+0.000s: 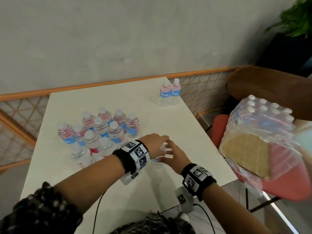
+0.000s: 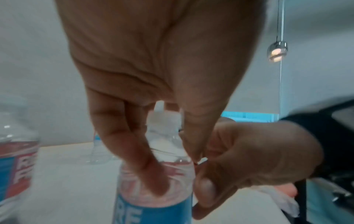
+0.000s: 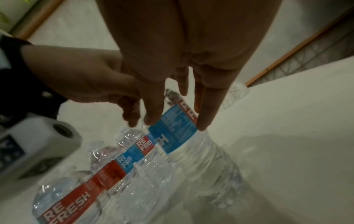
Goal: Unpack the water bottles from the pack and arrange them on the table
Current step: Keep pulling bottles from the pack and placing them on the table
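A clear water bottle (image 1: 156,160) with a blue and red label stands upright on the white table (image 1: 177,122), near its front right. My left hand (image 1: 157,143) grips it round the neck and shoulder from above; in the left wrist view its fingers (image 2: 153,181) and thumb straddle the bottle (image 2: 153,210) below the cap. My right hand (image 1: 169,154) holds the same bottle (image 3: 178,125) at its label, between thumb and fingers (image 3: 205,119). The shrink-wrapped pack (image 1: 258,129), with several bottles still in it, lies on a red chair to the right.
Several unpacked bottles (image 1: 101,132) stand in a cluster left of my hands. Two more bottles (image 1: 169,93) stand at the table's far right corner. The red chair (image 1: 287,188) is beside the table's right edge. A wall with an orange rail runs behind the table.
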Tool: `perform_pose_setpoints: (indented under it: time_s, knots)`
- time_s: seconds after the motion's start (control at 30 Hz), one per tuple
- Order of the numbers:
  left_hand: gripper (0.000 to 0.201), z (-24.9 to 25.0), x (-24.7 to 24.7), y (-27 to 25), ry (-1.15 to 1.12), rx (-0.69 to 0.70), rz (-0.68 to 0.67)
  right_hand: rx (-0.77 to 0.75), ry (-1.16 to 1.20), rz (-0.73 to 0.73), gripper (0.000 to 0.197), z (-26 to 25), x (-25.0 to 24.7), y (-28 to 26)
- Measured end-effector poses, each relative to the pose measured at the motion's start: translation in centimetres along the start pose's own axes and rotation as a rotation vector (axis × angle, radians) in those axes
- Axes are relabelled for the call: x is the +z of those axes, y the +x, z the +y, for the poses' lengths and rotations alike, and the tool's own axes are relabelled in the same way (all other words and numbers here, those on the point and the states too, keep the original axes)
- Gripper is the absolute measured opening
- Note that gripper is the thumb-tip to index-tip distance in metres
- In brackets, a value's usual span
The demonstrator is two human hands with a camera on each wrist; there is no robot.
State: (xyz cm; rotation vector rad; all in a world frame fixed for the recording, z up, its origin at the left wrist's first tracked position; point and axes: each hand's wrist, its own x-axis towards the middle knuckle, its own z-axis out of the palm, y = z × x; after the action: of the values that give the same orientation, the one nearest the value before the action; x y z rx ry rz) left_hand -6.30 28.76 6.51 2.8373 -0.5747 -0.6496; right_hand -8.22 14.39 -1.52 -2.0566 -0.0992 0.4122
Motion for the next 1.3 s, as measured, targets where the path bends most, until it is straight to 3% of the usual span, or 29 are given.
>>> perform_pose_setpoints:
  time_s: [0.1, 0.23, 0.47, 0.6, 0.7, 0.87, 1.0, 1.13, 1.23, 1.3]
  knots:
    - [0.041, -1.9, -0.1, -0.1, 0.017, -0.05, 0.024, 0.048, 0.034, -0.034, 0.072, 0.4, 0.4, 0.3]
    - [0.045, -5.1, -0.6, -1.0, -0.031, -0.151, 0.02, 0.127, 0.026, 0.024, 0.059, 3.1, -1.9, -0.2]
    - [0.047, -9.4, -2.2, -2.3, 0.033, -0.304, 0.026, 0.265, 0.047, 0.273, 0.042, 8.0, -9.3, 0.1]
    - [0.04, -8.2, -2.8, -2.2, 0.275, -0.337, -0.022, 0.334, 0.065, 0.378, 0.035, 9.6, -13.4, -0.4]
    - [0.03, -5.0, -3.7, -1.7, 0.45, -0.327, 0.054, 0.387, 0.052, 0.429, 0.034, 10.8, -16.3, -0.9]
    - [0.041, 2.5, -3.8, 1.0, 0.427, 0.032, 0.189, 0.489, 0.03, 0.478, 0.032, 13.0, -20.3, -2.4]
    - [0.043, 8.3, -1.3, 6.9, 0.295, 0.296, 0.069, 0.531, 0.096, 0.508, 0.032, 14.2, -22.7, -3.3]
    - [0.041, 13.7, 2.0, 12.6, 0.115, 0.397, -0.018, 0.517, 0.173, 0.557, 0.035, 15.1, -25.5, -3.9]
    - [0.044, 17.6, 2.6, 15.6, 0.016, 0.446, 0.038, 0.528, 0.205, 0.578, 0.038, 15.0, -27.8, -4.1]
    - [0.044, 19.6, 2.1, 17.0, -0.029, 0.461, 0.055, 0.596, 0.251, 0.536, 0.05, 15.6, -29.4, -2.8]
